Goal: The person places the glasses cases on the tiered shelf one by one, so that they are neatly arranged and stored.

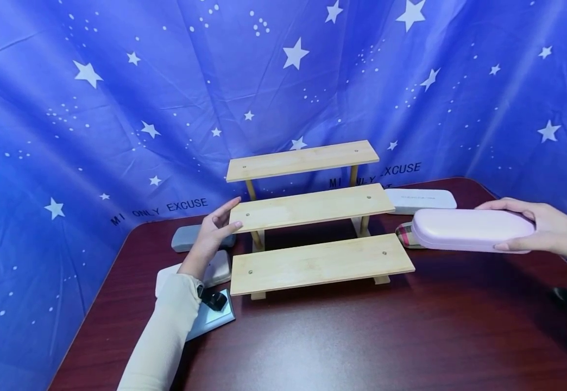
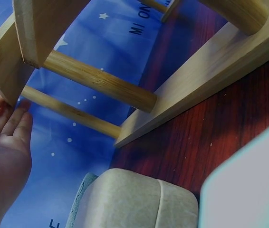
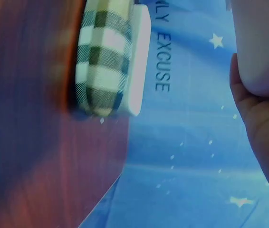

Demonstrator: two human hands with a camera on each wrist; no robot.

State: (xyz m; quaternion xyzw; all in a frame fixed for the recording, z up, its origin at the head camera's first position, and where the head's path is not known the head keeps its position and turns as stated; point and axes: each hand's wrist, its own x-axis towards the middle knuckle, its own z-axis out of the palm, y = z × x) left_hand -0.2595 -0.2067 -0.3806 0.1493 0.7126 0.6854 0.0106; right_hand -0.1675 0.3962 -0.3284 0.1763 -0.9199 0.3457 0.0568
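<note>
Pale purple case (image 1: 469, 231): the right hand (image 1: 540, 228) grips its end, up above the table (image 1: 342, 342), right of the stand (image 1: 322, 263). The left arm reaches forward, and the left hand (image 1: 213, 224) holds the middle of three boards (image 1: 313, 207) by its left end. Five more cases (image 1: 425, 200) lie around, three left, two right. Dark red table, blue star curtain (image 1: 264, 81) behind.

The head view is bright and fairly sharp, pale glare on the tabletop (image 1: 313, 353); the right wrist view looks hazy, blurred at left.
</note>
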